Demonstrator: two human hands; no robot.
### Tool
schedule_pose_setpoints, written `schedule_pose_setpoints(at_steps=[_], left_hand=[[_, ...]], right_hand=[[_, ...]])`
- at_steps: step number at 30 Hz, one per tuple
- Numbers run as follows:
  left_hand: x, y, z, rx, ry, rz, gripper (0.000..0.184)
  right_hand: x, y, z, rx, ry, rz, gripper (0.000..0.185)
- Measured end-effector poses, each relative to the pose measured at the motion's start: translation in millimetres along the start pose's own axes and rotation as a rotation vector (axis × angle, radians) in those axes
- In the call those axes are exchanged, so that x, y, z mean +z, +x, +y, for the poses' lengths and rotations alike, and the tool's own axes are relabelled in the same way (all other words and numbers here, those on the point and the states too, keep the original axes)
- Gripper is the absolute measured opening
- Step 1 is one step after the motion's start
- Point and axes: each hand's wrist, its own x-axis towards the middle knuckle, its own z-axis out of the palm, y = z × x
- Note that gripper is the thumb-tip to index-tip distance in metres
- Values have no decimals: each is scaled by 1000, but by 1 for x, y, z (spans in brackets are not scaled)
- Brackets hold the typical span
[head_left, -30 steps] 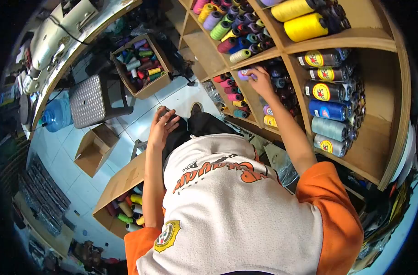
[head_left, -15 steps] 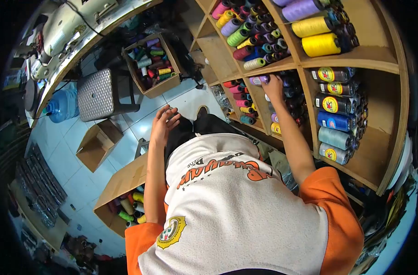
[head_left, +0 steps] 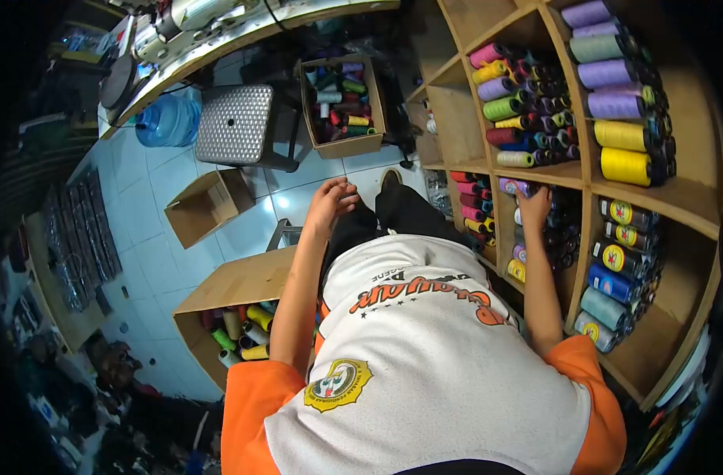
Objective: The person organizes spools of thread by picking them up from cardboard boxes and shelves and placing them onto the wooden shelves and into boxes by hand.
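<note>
My right hand reaches into a middle cubby of the wooden shelf, its fingers closed at the end of a purple thread spool at the top of that cubby. Dark spools lie behind and below the hand, partly hidden by it. Over my legs, my left hand is raised with curled fingers around something small and dark that I cannot make out. Below my right hand, a yellow spool rests low in the same cubby.
The wooden shelf holds many spools. Left of it are a carton of spools, a grey stool, a blue water bottle and a small empty box. Another carton stands beside my left arm.
The view has shifted, so the shelf and cartons appear farther right and lower. My right hand stays at the purple spool, its fingers now wrapped further round it. My left hand remains raised and curled.
</note>
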Motion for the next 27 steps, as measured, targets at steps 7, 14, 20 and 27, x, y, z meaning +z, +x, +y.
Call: schedule_pose_setpoints(at_steps=[7, 14, 20, 27], left_hand=[[-10, -2, -5, 71, -15, 202, 36], [9, -72, 23, 415, 42, 382, 13], [-14, -196, -14, 1000, -99, 1133, 10], [-159, -240, -193, -60, 182, 1739, 39]], right_hand=[[-26, -2, -42, 42, 104, -46, 37], [-10, 31, -129, -377, 503, -841, 18], [40, 65, -215, -698, 461, -1145, 21], [26, 45, -299, -852, 370, -1205, 22]])
